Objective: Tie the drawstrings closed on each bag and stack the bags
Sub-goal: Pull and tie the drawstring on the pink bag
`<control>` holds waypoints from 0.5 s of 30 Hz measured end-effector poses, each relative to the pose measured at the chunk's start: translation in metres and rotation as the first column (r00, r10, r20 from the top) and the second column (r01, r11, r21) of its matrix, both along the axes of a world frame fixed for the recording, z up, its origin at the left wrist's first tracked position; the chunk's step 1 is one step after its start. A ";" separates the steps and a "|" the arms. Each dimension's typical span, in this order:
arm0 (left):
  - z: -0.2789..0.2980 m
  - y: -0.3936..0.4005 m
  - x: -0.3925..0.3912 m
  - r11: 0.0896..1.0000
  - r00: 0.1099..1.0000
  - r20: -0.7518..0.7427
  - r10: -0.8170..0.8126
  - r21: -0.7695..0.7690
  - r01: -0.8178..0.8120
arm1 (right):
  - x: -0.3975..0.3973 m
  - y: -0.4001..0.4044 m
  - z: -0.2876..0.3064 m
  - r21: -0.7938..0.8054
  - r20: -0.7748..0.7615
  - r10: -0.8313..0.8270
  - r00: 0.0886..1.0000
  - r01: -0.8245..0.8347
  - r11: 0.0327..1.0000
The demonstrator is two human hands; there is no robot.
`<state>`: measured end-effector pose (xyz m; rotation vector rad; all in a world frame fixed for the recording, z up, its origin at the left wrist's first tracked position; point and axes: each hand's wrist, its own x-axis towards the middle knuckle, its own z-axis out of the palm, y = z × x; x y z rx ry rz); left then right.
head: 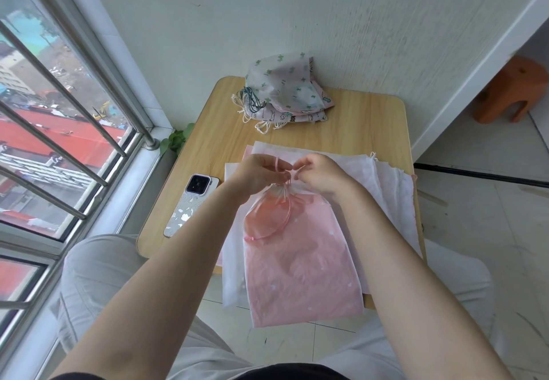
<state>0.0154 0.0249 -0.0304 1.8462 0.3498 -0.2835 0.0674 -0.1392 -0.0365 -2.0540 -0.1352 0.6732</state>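
A pink translucent drawstring bag [300,263] lies on top of a spread of flat white and pink bags [392,192], its gathered neck pointing away from me. My left hand [255,173] pinches a loop of the pink drawstring [277,163] above the neck. My right hand [319,174] pinches the other strand right beside it. A long pink loop of cord [276,225] trails over the bag's upper part. At the far side of the table sits a pile of tied bags [285,94], topped by a white one with green cactus prints.
The small wooden table [365,124] stands against a white wall. A phone [190,204] lies face down at its left edge, next to the barred window. An orange stool [511,91] stands on the floor at the right. My knees sit under the table's near edge.
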 end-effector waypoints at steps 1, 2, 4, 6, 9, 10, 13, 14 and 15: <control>0.002 -0.001 0.000 1.000 1.000 0.020 -0.018 0.006 0.018 | 0.000 0.001 -0.002 0.063 -0.046 -0.021 0.999 0.024 0.998; 0.003 -0.002 0.000 0.999 0.999 0.037 -0.033 0.021 0.032 | 0.000 0.002 -0.004 0.113 -0.091 -0.040 0.995 0.050 0.992; 0.002 -0.002 0.001 0.992 0.995 0.075 -0.062 0.115 0.053 | -0.001 0.005 -0.009 0.176 -0.169 -0.076 0.983 0.106 0.979; -0.001 -0.002 0.001 0.958 0.987 0.137 -0.089 0.284 0.047 | -0.001 0.007 -0.012 0.249 -0.243 -0.106 0.964 0.168 0.954; -0.006 -0.003 0.001 0.901 0.968 0.240 -0.075 0.431 -0.037 | 0.000 0.007 -0.015 0.329 -0.314 -0.101 0.944 0.208 0.921; -0.007 -0.005 -0.001 0.897 0.963 0.262 -0.058 0.437 -0.065 | 0.000 0.007 -0.015 0.329 -0.318 -0.097 0.943 0.205 0.922; -0.012 -0.011 -0.004 0.895 0.950 0.311 0.014 0.420 -0.151 | 0.000 0.009 -0.015 0.318 -0.315 -0.079 0.946 0.184 0.930; -0.014 -0.012 -0.005 0.895 0.945 0.327 0.033 0.411 -0.173 | 0.000 0.008 -0.015 0.318 -0.319 -0.072 0.945 0.179 0.931; -0.015 -0.013 -0.005 0.897 0.940 0.336 0.050 0.399 -0.191 | 0.000 0.008 -0.015 0.317 -0.332 -0.065 0.941 0.177 0.932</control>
